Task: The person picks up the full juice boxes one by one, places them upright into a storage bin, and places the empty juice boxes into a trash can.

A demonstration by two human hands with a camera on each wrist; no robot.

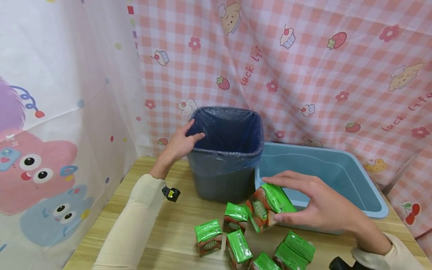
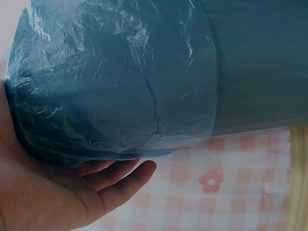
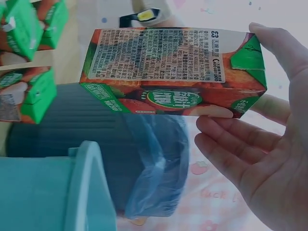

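Above the wooden surface [image 1: 175,240], the right hand [image 1: 317,202] pinches a green and red juice box [image 1: 275,200] between thumb and fingers, near the blue tub [image 1: 337,168]. The left hand [image 1: 180,144] is half open and holds the rim of the dark bin [image 1: 222,178], thumb inside and fingers outside. More juice boxes [image 1: 208,238] sit on the surface, in front of the bin and tub.

Left hand [image 2: 53,192] is up at the rim of a bin [image 2: 260,72], touching its shiny plastic liner [image 2: 110,86]. Behind the bin there's checkered cloth [image 2: 240,207] with a red flower [image 2: 211,181].
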